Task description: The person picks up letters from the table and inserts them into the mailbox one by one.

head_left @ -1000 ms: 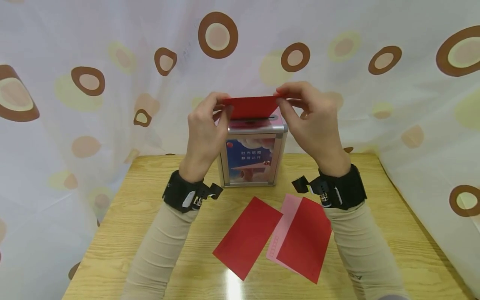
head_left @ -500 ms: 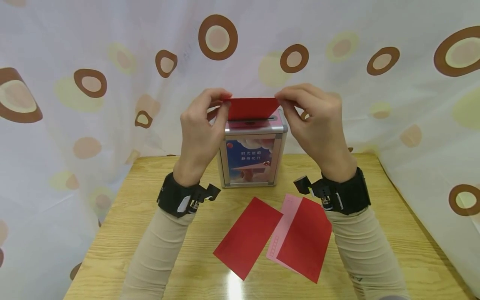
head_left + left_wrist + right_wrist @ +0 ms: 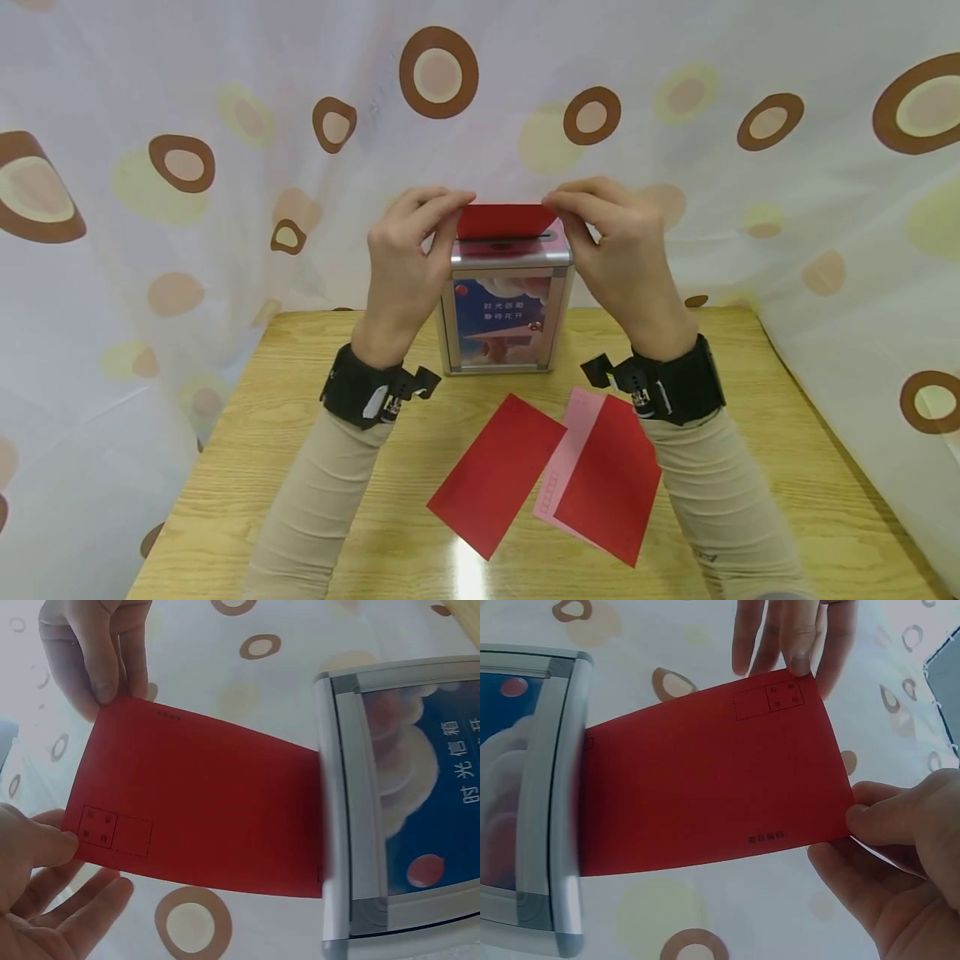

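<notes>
A red envelope (image 3: 504, 220) stands upright over the slot in the top of a silver-framed letter box (image 3: 504, 321). My left hand (image 3: 408, 258) pinches its upper left corner between thumb and fingers. At the opposite upper corner, the right hand (image 3: 618, 254) pinches it the same way. Both wrist views show printed markings on the envelope (image 3: 199, 799). Its lower edge passes out of sight behind the box's metal rim (image 3: 571, 802), so how deep it sits in the slot is hidden.
On the wooden table (image 3: 300, 350) before the box lies a loose red envelope (image 3: 497, 477). Beside it, another red envelope (image 3: 611, 479) overlaps a pink one (image 3: 576, 421). Patterned white cloth (image 3: 262, 67) hangs behind and at both sides.
The red envelope's upper edge has come down slightly toward the box, both hands with it. My hands have shifted a little closer together. The envelopes on the table have not moved.
</notes>
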The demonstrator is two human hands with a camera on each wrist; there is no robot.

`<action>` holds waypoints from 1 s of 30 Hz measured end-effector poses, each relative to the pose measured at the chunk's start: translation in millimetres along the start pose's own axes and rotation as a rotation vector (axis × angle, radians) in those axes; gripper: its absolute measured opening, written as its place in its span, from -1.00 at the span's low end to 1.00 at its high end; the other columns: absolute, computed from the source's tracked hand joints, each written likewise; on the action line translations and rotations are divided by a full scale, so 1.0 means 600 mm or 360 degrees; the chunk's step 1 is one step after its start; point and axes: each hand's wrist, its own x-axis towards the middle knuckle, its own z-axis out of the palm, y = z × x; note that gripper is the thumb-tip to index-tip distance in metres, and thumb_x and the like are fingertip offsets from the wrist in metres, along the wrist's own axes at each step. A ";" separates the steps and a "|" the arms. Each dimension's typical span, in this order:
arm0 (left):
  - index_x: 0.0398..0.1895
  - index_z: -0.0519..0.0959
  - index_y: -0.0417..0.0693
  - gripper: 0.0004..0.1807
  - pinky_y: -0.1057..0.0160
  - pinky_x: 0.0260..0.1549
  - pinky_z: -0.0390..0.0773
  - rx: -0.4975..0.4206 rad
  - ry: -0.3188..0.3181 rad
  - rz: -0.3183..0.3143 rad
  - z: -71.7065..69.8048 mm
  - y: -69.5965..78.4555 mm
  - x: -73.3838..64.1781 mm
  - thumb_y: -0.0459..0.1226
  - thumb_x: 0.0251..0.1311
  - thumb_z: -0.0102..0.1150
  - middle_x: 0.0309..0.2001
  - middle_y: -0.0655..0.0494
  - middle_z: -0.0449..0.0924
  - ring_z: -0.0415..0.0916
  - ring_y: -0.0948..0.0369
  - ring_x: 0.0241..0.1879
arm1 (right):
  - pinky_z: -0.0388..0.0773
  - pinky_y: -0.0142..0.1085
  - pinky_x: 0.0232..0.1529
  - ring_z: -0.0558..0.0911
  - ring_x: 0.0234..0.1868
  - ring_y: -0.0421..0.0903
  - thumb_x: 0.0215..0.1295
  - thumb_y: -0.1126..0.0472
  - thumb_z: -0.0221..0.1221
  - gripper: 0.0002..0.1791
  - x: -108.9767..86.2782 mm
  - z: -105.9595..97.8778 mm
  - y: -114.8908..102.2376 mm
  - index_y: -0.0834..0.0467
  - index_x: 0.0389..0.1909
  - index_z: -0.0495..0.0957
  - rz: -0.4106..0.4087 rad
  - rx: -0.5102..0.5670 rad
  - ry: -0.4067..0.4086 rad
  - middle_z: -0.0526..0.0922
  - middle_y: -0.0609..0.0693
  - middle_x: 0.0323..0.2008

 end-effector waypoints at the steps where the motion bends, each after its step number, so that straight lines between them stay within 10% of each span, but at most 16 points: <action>1: -0.15 0.72 -0.16 -0.81 0.20 -0.44 0.50 0.0005 0.0002 0.0004 0.002 -0.003 -0.002 -0.40 0.34 0.10 -0.25 -0.10 0.64 0.53 0.16 -0.28 | 0.63 -0.16 -0.20 0.65 -0.17 -0.02 0.30 0.46 0.14 -0.84 -0.002 0.003 0.003 0.34 -0.23 0.69 0.0019 0.0008 -0.0003 0.70 0.19 -0.26; 30: -0.02 0.63 -0.31 -0.75 0.17 -0.05 0.60 0.0164 -0.0389 -0.0230 0.037 -0.049 -0.053 -0.41 0.29 0.11 -0.06 -0.17 0.61 0.54 0.07 -0.03 | 0.59 -0.16 -0.31 0.63 -0.23 -0.01 0.29 0.47 0.13 -0.83 -0.052 0.085 0.066 0.32 -0.25 0.70 0.0384 0.0000 -0.0175 0.70 0.19 -0.24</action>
